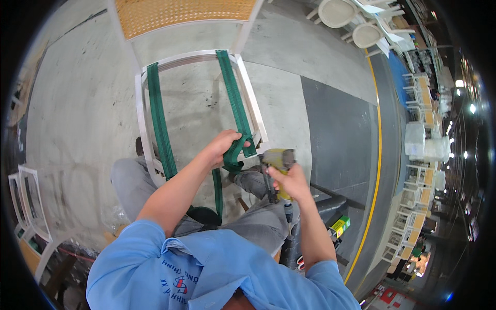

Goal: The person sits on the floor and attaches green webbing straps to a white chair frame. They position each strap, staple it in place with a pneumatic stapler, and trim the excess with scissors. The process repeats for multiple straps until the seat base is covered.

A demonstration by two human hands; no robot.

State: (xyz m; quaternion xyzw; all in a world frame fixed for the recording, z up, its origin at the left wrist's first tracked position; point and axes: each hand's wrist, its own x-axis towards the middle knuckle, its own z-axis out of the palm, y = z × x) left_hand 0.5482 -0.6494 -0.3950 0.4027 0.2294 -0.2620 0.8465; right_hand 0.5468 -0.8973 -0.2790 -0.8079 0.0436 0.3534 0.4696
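A white chair frame (252, 101) stands in front of me, its woven cane backrest (186, 16) at the far side. Two green webbing straps run from its back rail toward me: a left strap (159, 121) and a right strap (233, 95). At the near right corner, my left hand (223, 147) is closed on the loose, folded-back end of the green webbing (233, 157). More webbing hangs down between my legs. My right hand (293, 183) grips a yellow-green and black air staple gun (279, 159) by its handle. Its nose is beside the front corner of the frame.
To my right is a black padded surface (331, 206) with a green-and-yellow box (339, 226) and red-handled scissors (300, 262). White chair frames (33, 199) stand at the left. Several round-seated chairs (337, 13) are at the far right, beyond a yellow floor line (380, 150).
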